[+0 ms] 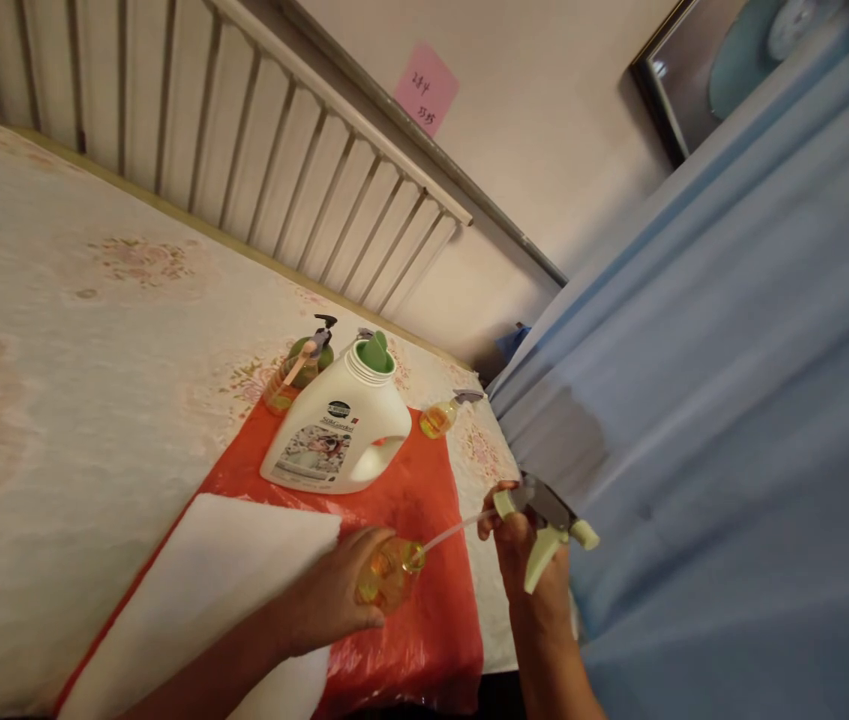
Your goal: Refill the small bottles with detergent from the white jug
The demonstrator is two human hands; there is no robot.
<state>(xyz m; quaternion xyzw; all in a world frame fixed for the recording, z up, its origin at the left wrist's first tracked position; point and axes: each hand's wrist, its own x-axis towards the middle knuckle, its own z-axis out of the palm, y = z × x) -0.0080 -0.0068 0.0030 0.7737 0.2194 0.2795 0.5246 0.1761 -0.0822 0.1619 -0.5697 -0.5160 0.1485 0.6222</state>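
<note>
The left hand point(345, 595) is curled round a small bottle point(388, 578) with yellow stuff in it, with just a bottle-wide gap between thumb and fingers. The right hand point(514, 555) pinches a grey and pale green spray top point(536, 500), fingers bent in close. A thin clear tube point(460, 525) runs from the spray top toward the left hand, and its end is at the mouth of the small bottle. So the small bottle and its top are apart, joined only by the tube. I can't tell if the tube is going in or coming out. Either way, the move seems to call for a steady left hand and a right hand that keeps the tube in line with the mouth, so it doesn't catch or drip. Past the left hand stands a big white jug point(326, 435), and past the gap between the hands lies a little spray bottle point(437, 420); both look clear of the tube. Under the left hand is a red sheet point(428, 650), and a white cloth point(191, 570) lies under that arm. The table point(503, 640) ends near the right wrist. A blue curtain point(709, 480) hangs close by the right hand, so there is less room on that side; above the hands there looks to be plenty.
</note>
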